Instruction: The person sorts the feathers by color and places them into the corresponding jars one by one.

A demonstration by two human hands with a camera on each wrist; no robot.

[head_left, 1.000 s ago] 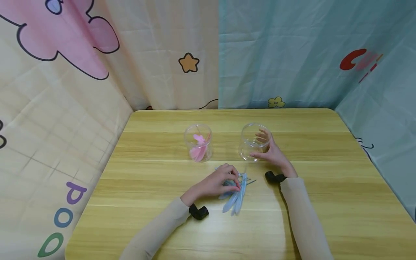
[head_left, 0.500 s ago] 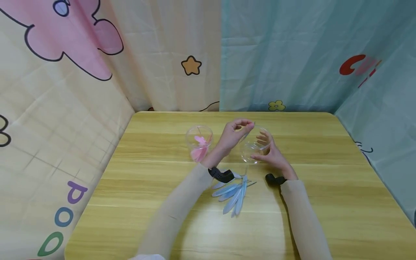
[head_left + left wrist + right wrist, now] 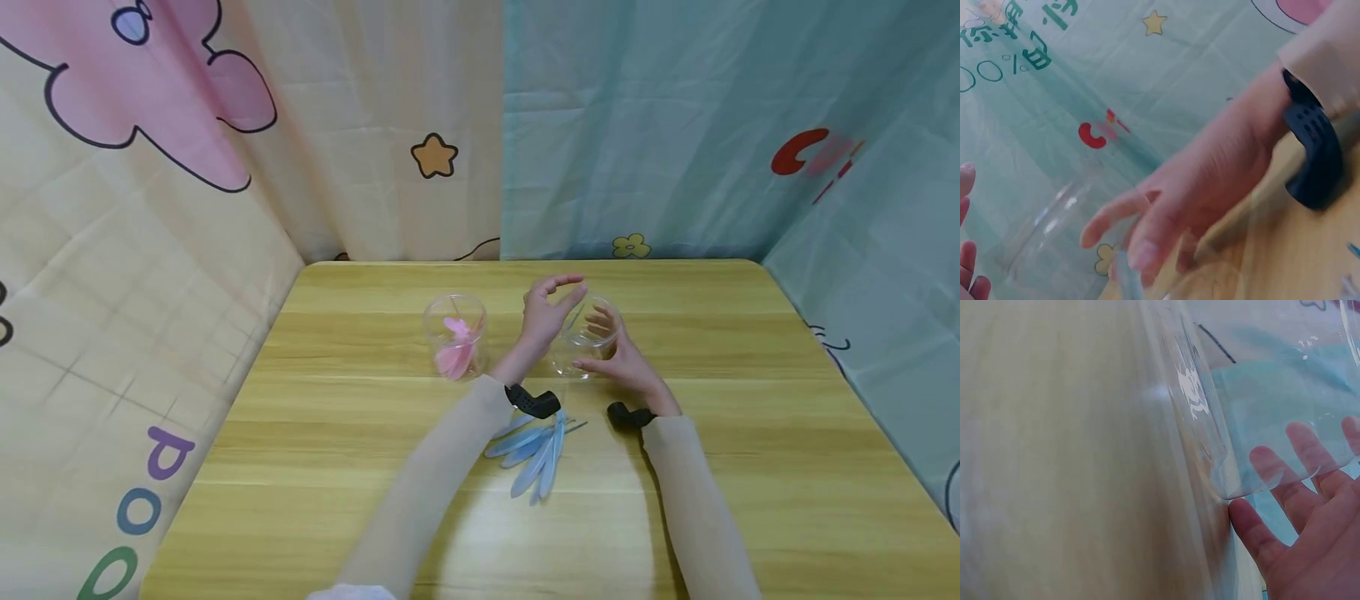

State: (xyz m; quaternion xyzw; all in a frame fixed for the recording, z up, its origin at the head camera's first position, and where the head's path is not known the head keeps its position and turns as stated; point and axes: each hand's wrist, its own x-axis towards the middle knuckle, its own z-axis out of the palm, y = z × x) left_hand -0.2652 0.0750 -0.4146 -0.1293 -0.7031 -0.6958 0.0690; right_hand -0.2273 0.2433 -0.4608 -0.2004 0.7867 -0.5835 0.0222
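Note:
My right hand (image 3: 628,360) grips a clear cup (image 3: 572,360), with thumb in front and fingers behind its wall. In the right wrist view several fingers (image 3: 1300,506) show through and below the clear wall. Over this cup's rim is my left hand (image 3: 540,321), its thumb and index finger apart. A thin blue feather (image 3: 575,317) slants inside the cup under those fingertips; the left wrist view shows a pale blue strip of it (image 3: 1129,275) by the thumb. Several blue feathers (image 3: 528,475) lie fanned out on the table, partly under the left wrist.
A second clear cup (image 3: 442,329) stands to the left, holding pink feathers (image 3: 456,358). Both wrists wear black camera mounts (image 3: 536,404). Printed curtains (image 3: 375,167) border the wooden table (image 3: 337,467) at the back and sides.
My left hand went from the blue feathers up to the right cup's rim with one feather, and its finger and thumb have since parted. The right hand stays on the cup.

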